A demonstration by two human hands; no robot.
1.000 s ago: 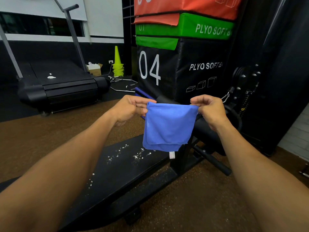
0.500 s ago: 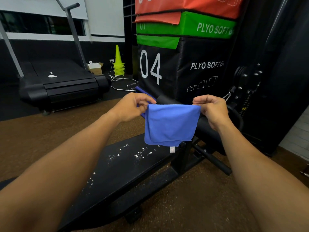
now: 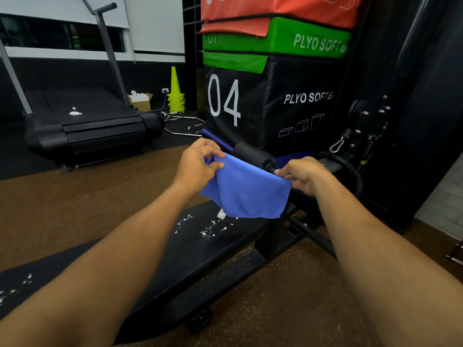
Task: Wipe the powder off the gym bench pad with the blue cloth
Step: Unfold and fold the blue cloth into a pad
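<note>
Blue cloth (image 3: 246, 190) hangs downward, top edge running left-right.

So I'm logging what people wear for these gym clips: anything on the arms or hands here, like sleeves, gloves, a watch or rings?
Nothing worn shows. Both forearms are bare right up to the edge of the picture, with no sleeves in view. The left hand and right hand have no gloves, and no watch, wristband or ring can be seen on either.

Blue cloth (image 3: 246, 194) hangs folded above black bench pad (image 3: 200, 256); white powder (image 3: 208, 229) scattered on pad.
</note>
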